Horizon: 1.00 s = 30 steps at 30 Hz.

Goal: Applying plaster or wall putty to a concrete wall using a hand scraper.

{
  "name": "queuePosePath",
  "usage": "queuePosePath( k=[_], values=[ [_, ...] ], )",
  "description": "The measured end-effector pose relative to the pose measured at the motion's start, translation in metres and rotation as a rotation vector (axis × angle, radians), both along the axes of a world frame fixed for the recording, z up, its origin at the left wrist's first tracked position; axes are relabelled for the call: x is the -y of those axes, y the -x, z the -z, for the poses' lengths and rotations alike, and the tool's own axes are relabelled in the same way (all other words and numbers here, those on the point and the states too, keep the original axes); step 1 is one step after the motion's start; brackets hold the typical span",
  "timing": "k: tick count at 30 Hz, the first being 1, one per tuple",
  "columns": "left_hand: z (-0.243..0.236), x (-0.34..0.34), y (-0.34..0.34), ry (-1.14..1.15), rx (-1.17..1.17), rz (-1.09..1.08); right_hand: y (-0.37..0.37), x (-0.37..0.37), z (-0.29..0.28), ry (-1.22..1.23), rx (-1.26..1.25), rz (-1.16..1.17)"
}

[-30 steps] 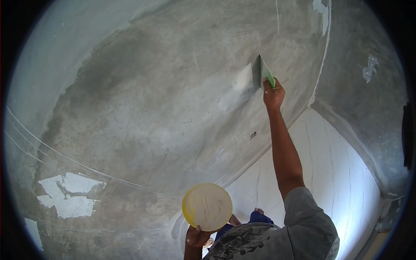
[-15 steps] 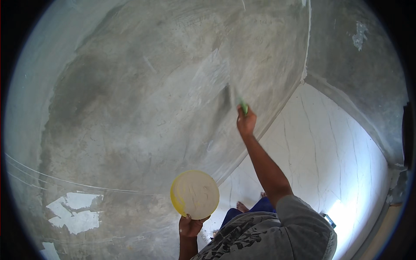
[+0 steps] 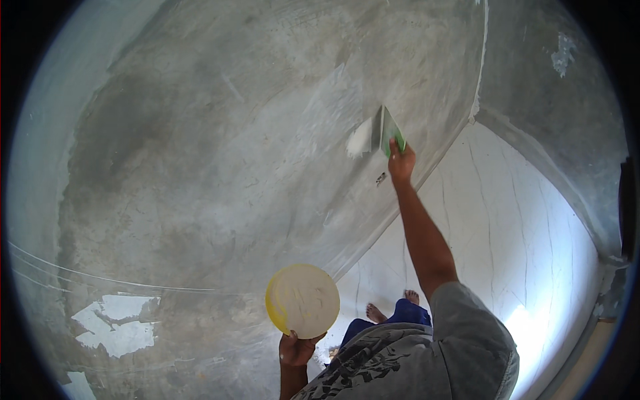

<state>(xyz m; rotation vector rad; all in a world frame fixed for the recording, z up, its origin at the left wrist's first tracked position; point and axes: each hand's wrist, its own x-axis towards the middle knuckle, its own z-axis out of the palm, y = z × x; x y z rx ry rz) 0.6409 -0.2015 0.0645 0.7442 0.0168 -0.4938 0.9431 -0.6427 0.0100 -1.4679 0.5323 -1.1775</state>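
Observation:
My left hand grips the lower rim of a round yellow tub of pale, creamy putty. Up at the grey plastered wall, my right hand is closed round a wide, flat putty knife with green on it. The knife's long edge is at the wall, though I cannot tell how firmly it touches. Just left of the blade is a fresh whitish patch of putty. Below the blade, a small dark mark shows on the wall.
White, grey-veined floor tiles meet the wall's foot at right, near my bare feet. A second grey wall joins at a corner with a pale seam. Peeled white patches mark the lower left wall.
My right hand and the putty knife have moved right and slightly up. A whitish putty patch now shows on the wall beside the blade. The tub has barely shifted.

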Motion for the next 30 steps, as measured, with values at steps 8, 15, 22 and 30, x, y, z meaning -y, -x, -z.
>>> queuePosePath(
  k=[8,15,22,30],
  values=[
    [-0.01,0.005,0.008,-0.053,-0.051,-0.053,0.054,-0.167,0.023,0.168,0.028,-0.317],
    [-0.015,0.004,-0.017,-0.048,-0.01,0.004,0.036,-0.09,0.0,0.085,-0.101,-0.018],
    [0.003,-0.01,-0.002,0.008,-0.013,-0.04,0.03,-0.175,-0.042,0.328,0.102,-0.009],
    [0.006,-0.026,-0.001,0.029,0.02,-0.018,0.001,-0.022,-0.029,-0.002,0.05,0.002]
  ],
)
